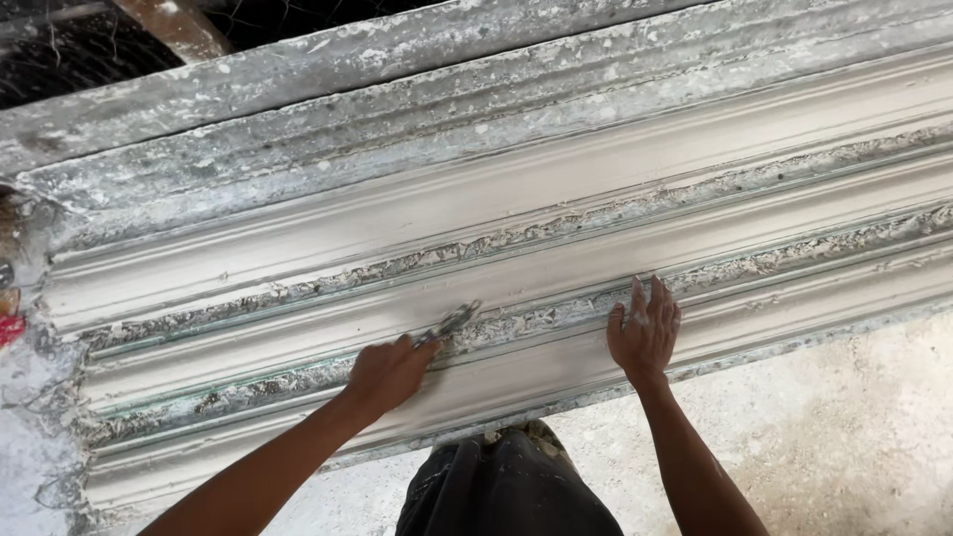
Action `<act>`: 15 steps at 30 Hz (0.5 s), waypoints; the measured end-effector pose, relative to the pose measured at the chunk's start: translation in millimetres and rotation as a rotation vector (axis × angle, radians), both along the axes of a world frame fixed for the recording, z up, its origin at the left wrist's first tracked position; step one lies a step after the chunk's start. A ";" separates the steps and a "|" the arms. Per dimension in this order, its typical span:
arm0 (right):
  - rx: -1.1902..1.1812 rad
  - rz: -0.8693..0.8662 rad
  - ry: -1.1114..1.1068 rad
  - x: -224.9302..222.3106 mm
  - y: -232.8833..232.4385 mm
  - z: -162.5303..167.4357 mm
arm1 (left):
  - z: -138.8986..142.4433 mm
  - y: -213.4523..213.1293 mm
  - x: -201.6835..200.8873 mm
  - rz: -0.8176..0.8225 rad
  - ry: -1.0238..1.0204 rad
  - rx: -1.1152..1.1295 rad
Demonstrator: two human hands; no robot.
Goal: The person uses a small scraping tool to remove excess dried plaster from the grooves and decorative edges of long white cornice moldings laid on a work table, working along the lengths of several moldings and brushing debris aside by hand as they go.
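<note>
Plaster-spattered grey boards (328, 69) behind, rusty beam (174, 25) top left, speckled concrete floor (844, 437), dark trousers (506, 491)

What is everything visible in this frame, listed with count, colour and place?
Plaster moulding strips: several, white, side by side across the bench, crumbly seams between them.
Metal tool: one, grey, on a seam at centre, held in the left hand.
Workbench edge: one, grey, plaster-spattered, along the top.
Wooden beam: one, brown, top left corner.
Floor: pale, dusty, lower right.
Dark trousers: bottom centre.
Left hand: gripping the tool.
Right hand: flat on the moulding, fingers spread.
</note>
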State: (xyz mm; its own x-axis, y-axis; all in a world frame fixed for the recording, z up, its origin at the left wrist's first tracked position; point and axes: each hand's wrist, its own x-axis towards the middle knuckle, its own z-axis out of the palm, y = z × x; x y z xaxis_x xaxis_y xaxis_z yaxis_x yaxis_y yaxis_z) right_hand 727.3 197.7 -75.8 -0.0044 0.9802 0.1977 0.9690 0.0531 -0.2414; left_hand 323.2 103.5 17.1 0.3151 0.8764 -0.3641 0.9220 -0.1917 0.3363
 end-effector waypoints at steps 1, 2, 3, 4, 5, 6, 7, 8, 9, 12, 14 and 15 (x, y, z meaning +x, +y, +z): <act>0.006 -0.008 0.004 -0.2 1.0 -0.1 | 5.9 -0.9 0.6 0.030 0.007 -0.038; 0.000 -0.018 -0.007 -0.7 2.3 -0.3 | 10.6 -0.8 2.8 0.060 0.014 -0.075; -0.011 -0.024 -0.021 -0.8 3.1 -0.3 | 13.0 0.4 8.4 0.091 0.018 -0.116; -0.021 -0.032 -0.035 -1.3 3.7 -0.4 | 12.1 4.6 20.1 0.078 0.002 -0.071; -0.022 -0.033 -0.032 -1.2 4.4 -0.3 | 8.7 10.6 35.7 0.065 -0.016 -0.023; -0.025 -0.033 -0.028 -1.2 4.6 -0.2 | 4.8 16.1 49.5 0.054 -0.032 0.021; -0.029 -0.035 -0.023 -0.9 4.3 -0.1 | 2.0 18.9 55.7 0.047 -0.041 -0.002; -0.024 -0.025 -0.026 -0.6 4.1 0.1 | -0.3 21.2 59.1 0.041 -0.049 -0.021; -0.020 -0.016 -0.026 -0.3 3.3 0.2 | -1.6 21.7 57.3 0.034 -0.054 -0.042; -0.039 -0.003 -0.024 0.6 2.0 0.5 | 3.0 15.6 27.8 -0.006 -0.066 0.057; -0.060 -0.021 -0.030 0.7 3.6 0.6 | 7.9 11.7 10.5 0.017 -0.030 -0.012; -0.081 -0.038 -0.037 0.4 3.9 0.5 | 8.2 12.6 11.3 0.031 -0.009 -0.052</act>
